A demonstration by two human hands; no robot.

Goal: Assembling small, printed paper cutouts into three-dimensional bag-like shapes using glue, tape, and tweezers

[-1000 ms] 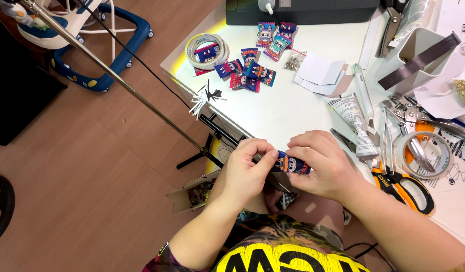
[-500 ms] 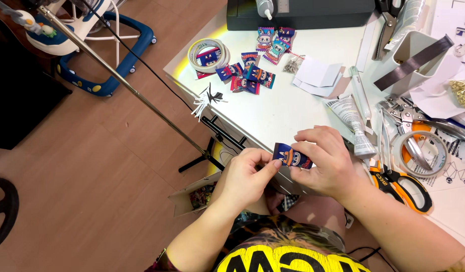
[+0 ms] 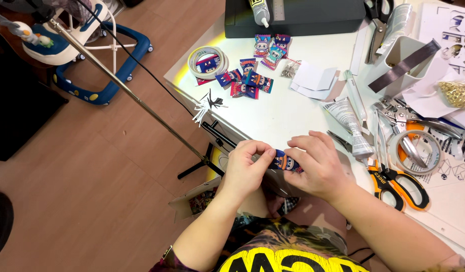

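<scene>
From the head view, we look down on both hands meeting at the near edge of a white table point(image 3: 288, 113). Our left hand point(image 3: 245, 168) and right hand point(image 3: 318, 163) pinch a small blue printed packet point(image 3: 284, 162) between them; the fingers of each close on one end, so only its middle strip shows. What is printed on it is too small to make out, and we cannot tell whether the packet is sealed or torn. The fingertips of the right hand curl over its far end and hide it.

Our forearms fill the lower frame, and the shirt with yellow print is cut off by the bottom edge. Under the table edge, an open cardboard box point(image 3: 194, 201) peeks out, its contents a blur of small coloured bits.

Farther up the table lies a loose cluster of similar packets point(image 3: 250, 83), well apart from the hands, beside a roll of tape point(image 3: 208, 60). To the right of our hands lie orange-handled scissors point(image 3: 399, 181), a squeezed tube point(image 3: 351, 121) and another tape ring point(image 3: 416, 151), crowded among tools we cannot separate clearly. A dark box point(image 3: 298, 20) is cut off at the top edge.

To the left, a metal pole point(image 3: 126, 90) slants across the wooden floor, passing in front of a blue baby walker point(image 3: 86, 55).
</scene>
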